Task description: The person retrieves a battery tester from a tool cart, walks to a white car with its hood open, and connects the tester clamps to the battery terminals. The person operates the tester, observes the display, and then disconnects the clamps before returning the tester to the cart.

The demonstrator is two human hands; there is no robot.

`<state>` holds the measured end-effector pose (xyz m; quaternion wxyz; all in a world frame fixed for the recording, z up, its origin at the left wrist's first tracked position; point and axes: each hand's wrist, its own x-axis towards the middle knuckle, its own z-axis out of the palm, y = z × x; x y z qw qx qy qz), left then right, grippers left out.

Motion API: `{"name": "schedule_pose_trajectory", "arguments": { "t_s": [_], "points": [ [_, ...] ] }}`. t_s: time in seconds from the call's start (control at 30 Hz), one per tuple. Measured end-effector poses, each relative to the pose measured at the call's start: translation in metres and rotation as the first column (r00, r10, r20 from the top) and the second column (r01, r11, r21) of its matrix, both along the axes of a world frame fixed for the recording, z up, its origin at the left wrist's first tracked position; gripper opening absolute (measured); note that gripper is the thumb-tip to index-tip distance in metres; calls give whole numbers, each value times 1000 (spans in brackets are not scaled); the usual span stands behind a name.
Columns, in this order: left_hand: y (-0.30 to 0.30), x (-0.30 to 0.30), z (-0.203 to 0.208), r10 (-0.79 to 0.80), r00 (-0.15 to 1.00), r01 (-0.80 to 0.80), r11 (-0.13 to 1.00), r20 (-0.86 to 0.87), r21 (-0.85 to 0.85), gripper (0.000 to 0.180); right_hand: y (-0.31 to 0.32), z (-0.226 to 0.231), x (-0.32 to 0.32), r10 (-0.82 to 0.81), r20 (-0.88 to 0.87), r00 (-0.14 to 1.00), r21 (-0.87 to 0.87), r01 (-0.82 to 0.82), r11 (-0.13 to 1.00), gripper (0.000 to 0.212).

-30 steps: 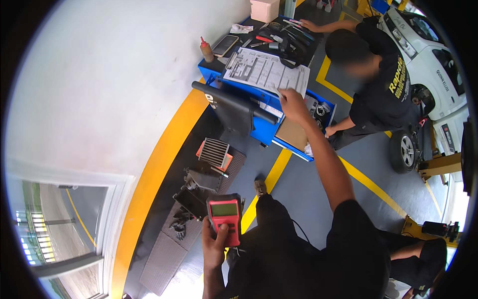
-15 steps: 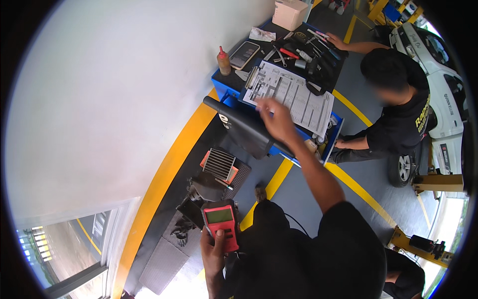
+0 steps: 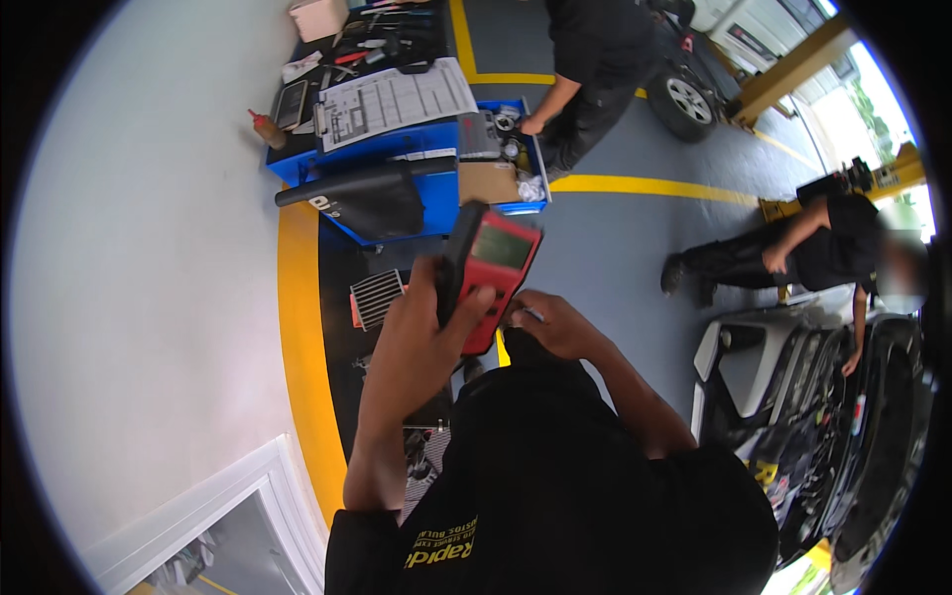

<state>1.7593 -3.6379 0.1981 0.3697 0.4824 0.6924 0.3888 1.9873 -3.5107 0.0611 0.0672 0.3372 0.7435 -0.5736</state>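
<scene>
My left hand (image 3: 412,332) grips a red handheld diagnostic tester (image 3: 488,278) with a black edge and a greenish screen. Its thumb lies across the front by the buttons, and the device is tilted in front of my chest. At the tester's lower right edge is my right hand (image 3: 557,325), its fingers curled together. Whatever they pinch, perhaps a cable, is too small to make out. Beyond both hands, a clipboard with a printed form (image 3: 397,104) lies on a blue tool cart (image 3: 433,183).
The cart's open drawer (image 3: 543,183) holds small parts; a black cover (image 3: 372,203) hangs from its front. A co-worker (image 3: 605,50) stands by the drawer, another (image 3: 823,243) at right near an open car engine bay (image 3: 793,416). A finned filter (image 3: 377,297) lies below the cart.
My left hand has raised the tester toward the middle of view. My right hand has left the clipboard and come down beside the tester. The view has turned rightward.
</scene>
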Motion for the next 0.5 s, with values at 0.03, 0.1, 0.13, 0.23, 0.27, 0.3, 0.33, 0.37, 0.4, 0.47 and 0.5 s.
{"name": "schedule_pose_trajectory", "arguments": {
  "t_s": [0.03, 0.1, 0.13, 0.23, 0.27, 0.3, 0.33, 0.37, 0.4, 0.47, 0.5],
  "points": [
    [5, 9, -2, -39, 986, 17, 991, 164, 134, 51, -20, -7, 19, -105, -33, 994, 294, 110, 950, 53],
    [19, 44, 12, -144, 855, 1, 961, 498, 276, 50, -65, -26, 63, -292, -149, 945, 763, 297, 574, 56],
    [24, 70, 31, -173, 745, -13, 962, 644, 273, 50, -80, -16, 73, -294, -290, 911, 592, 412, 692, 58],
    [39, 126, 46, -272, 629, -15, 932, 728, 362, 47, -113, 24, 92, -433, -642, 633, -70, 515, 855, 63],
    [46, 151, 48, -332, 614, 11, 911, 716, 413, 46, -124, 19, 102, -532, -686, 497, -309, 463, 831, 64],
    [48, 175, 54, -381, 589, 59, 900, 713, 432, 51, -134, 23, 114, -548, -699, 460, -332, 470, 818, 64],
    [47, 196, 64, -432, 543, 132, 891, 720, 434, 52, -144, 26, 127, -559, -716, 418, -356, 470, 808, 65],
    [45, 216, 70, -469, 506, 202, 880, 724, 430, 53, -156, 29, 141, -514, -706, 487, -196, 563, 803, 64],
    [45, 237, 76, -523, 433, 276, 852, 734, 444, 57, -167, 33, 157, -491, -668, 559, -25, 643, 766, 63],
    [42, 279, 95, -591, 265, 345, 796, 762, 498, 62, -183, 11, 195, -553, -608, 570, 77, 735, 673, 60],
    [36, 295, 110, -612, 145, 368, 763, 777, 532, 64, -189, 6, 214, -607, -580, 544, 62, 772, 633, 63]
  ]
}}
